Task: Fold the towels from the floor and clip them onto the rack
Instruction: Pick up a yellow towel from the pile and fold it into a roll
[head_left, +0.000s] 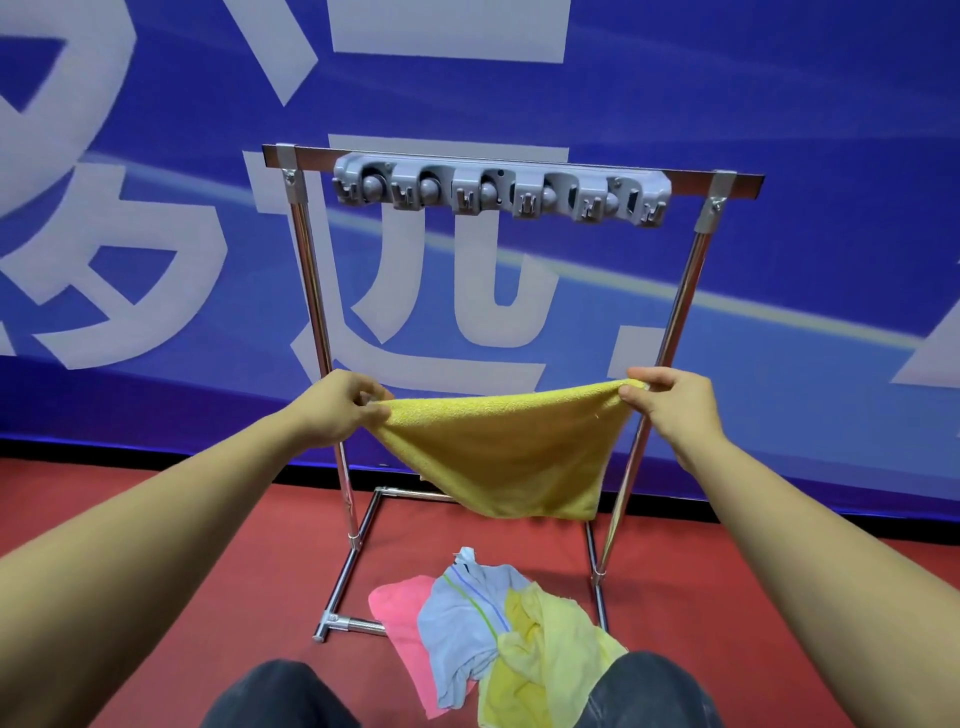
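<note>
Terry cloth, soft and light: the yellow towel sags in a limp fold between both hands, in front of the rack and above the floor pile. It looks best held by its top corners. Left hand pinches the left corner; right hand pinches the right. Both grips are closed tight on cloth. The far clip bar holds nothing.

Bright, even light is falling from overhead, casting almost no shadows. Glints are showing on the chrome rack. The blue banner is blurring and bending toward the wide-angle edges.
</note>
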